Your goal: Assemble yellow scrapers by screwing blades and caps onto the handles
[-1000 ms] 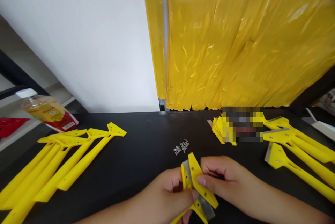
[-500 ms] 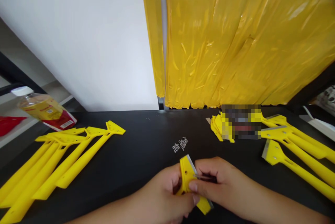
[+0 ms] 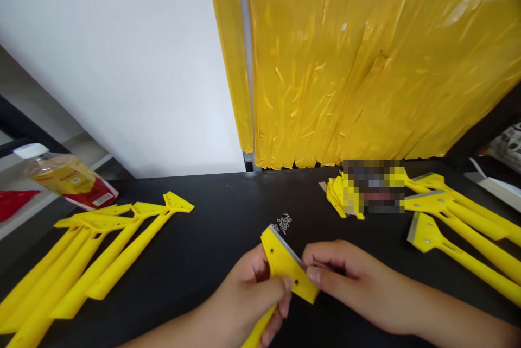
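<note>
My left hand [image 3: 248,288] is closed around the neck of a yellow scraper [image 3: 280,255], its thumb pressed on the head. A metal blade [image 3: 287,245] runs along the head's far edge, and two dark screw holes show in the face. My right hand [image 3: 342,277] is pinched at the right end of the head, thumb and forefinger by the blade. A sliver of thin grey metal shows between these fingers, mostly hidden, so its kind is unclear. Just beyond the scraper lies a small heap of screws [image 3: 285,222].
Several yellow scraper handles [image 3: 122,255] lie at the left, near a labelled bottle [image 3: 73,177]. At the right rest scrapers with blades [image 3: 425,231] and a stack of yellow plates [image 3: 334,196] beside a blurred-out patch. A yellow plastic curtain [image 3: 345,65] hangs behind the black table [image 3: 228,201].
The scraper has turned in my left hand, so its head faces up with both holes visible. My right fingers have shifted from over the face to the blade's right end.
</note>
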The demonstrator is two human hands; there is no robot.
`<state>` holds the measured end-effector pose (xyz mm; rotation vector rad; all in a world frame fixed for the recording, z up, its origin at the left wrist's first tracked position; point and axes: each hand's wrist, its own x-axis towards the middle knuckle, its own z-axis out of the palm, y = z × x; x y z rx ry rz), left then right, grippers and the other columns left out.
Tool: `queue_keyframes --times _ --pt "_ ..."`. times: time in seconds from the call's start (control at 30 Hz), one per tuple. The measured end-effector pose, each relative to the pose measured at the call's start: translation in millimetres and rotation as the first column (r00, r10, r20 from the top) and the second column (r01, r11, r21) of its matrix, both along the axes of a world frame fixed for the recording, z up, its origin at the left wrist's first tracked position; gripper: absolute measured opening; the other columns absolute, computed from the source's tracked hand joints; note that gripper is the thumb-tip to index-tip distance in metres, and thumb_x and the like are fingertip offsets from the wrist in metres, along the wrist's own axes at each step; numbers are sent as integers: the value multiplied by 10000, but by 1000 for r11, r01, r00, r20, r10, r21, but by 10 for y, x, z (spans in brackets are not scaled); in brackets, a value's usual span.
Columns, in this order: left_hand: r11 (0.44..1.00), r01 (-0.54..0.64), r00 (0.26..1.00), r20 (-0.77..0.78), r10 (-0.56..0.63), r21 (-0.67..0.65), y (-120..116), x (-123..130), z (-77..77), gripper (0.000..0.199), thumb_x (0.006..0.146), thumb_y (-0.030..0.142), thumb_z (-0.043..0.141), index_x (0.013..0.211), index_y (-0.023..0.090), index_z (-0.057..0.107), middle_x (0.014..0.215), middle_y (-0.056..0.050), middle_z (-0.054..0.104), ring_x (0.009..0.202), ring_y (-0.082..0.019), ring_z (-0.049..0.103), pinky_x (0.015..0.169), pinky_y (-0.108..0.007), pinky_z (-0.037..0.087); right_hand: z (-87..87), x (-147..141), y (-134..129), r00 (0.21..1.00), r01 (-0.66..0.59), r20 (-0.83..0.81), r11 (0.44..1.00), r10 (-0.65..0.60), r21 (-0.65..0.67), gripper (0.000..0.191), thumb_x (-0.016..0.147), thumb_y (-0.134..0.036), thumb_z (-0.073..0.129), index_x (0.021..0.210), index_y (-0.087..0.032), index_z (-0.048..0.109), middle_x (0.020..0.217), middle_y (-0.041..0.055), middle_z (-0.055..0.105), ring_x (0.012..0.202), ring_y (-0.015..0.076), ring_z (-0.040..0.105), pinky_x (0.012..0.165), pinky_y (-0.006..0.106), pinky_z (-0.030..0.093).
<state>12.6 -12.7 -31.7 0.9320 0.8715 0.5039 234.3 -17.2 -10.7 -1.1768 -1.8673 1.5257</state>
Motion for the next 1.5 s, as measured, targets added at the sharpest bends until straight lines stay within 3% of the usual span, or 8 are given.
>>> queue_keyframes --times 0.37,1.13,1.2,1.27,1.33,1.4,1.43,1.5 --pt "996 -81 991 100 84 -36 24 -16 -56 185 878 351 682 893 209 564 546 56 618 286 -62 457 258 -123 363 -25 49 2 999 -19 -43 998 17 -53 319 987 -424 654 793 -194 548 708 -60 413 678 120 354 592 247 281" --pt "997 -73 997 -1 73 -18 30 14 5 170 869 354 645 892 235 527 525 81 574 283 -68 402 264 -145 335 -89 -25 32 999 32 -21 996 -34 -86 290 967 -356 634 750 -189 539 687 -61 416 658 119 353 581 252 284" --pt "997 -72 996 -43 74 37 42 -34 55 148 895 356 619 910 235 534 563 80 577 298 -65 395 270 -148 320 -105 -30 31 997 76 -25 994 -79 -78 241 970 -383 645 834 -189 604 695 -62 430 654 121 361 582 254 292" --pt "984 -35 991 -123 57 174 63 -97 159 118 916 333 621 942 228 571 629 68 597 360 -69 436 311 -152 345 -91 -31 10 982 186 -26 982 -187 -32 219 966 -418 667 977 -200 655 690 -70 421 644 123 365 584 258 298" --pt "930 55 982 -190 16 363 82 -150 304 79 919 285 650 941 210 633 724 36 637 496 -90 534 432 -173 441 -43 -35 -27 962 271 -44 963 -270 15 268 970 -471 668 1026 -209 665 674 -76 392 631 124 352 578 262 292" --pt "855 64 981 -192 41 514 90 -173 449 54 910 246 668 889 197 666 804 10 670 654 -125 606 584 -205 510 22 -54 -66 960 269 -88 963 -266 14 336 991 -536 631 955 -204 663 676 -68 375 634 125 333 571 265 284" --pt "845 75 980 -195 35 530 89 -173 506 49 912 240 666 894 196 676 779 17 656 648 -125 598 590 -207 507 52 -71 -80 961 251 -115 968 -250 -4 380 1000 -568 606 918 -201 654 683 -63 375 637 125 323 566 266 277" --pt "875 108 975 -221 -1 471 89 -161 569 70 936 248 630 966 205 676 691 50 591 540 -100 532 507 -195 472 104 -117 -90 954 237 -174 970 -243 -52 435 1006 -608 574 874 -199 640 679 -60 366 623 122 300 545 266 256"
